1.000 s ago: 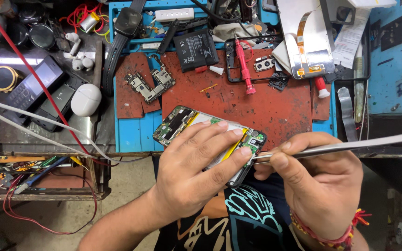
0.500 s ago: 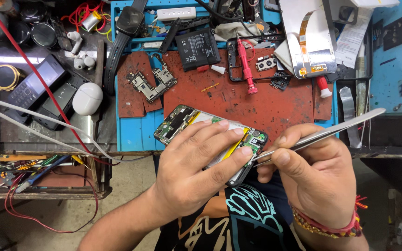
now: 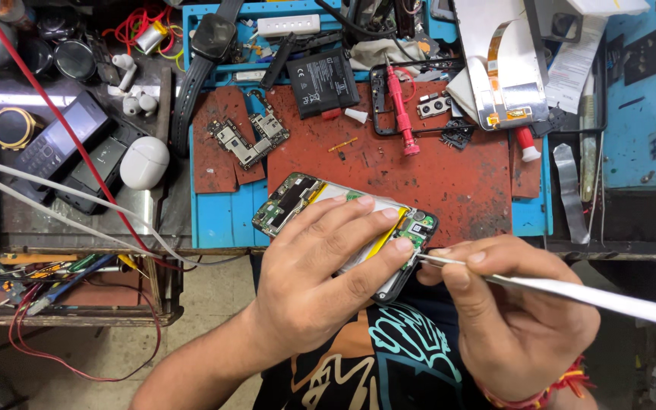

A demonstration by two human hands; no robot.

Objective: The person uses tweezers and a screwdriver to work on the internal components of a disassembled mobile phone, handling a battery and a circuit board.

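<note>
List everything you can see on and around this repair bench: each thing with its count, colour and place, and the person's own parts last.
opened phone: 1, green boards, bench's near edge, under left hand
tweezers: 1, silver, tip at phone's right end
mat: 1, red-brown on blue, centre
loose board: 1, grey, mat's left part
battery: 1, black, top centre
screwdriver: 1, red, right of battery
screen panel: 1, silver with orange flex, top right
watch: 1, black, top
earbud case: 1, white, left
keypad phone: 1, dark, left
red wire: 1, crossing left side
left hand: holds phone down
right hand: grips tweezers
</note>
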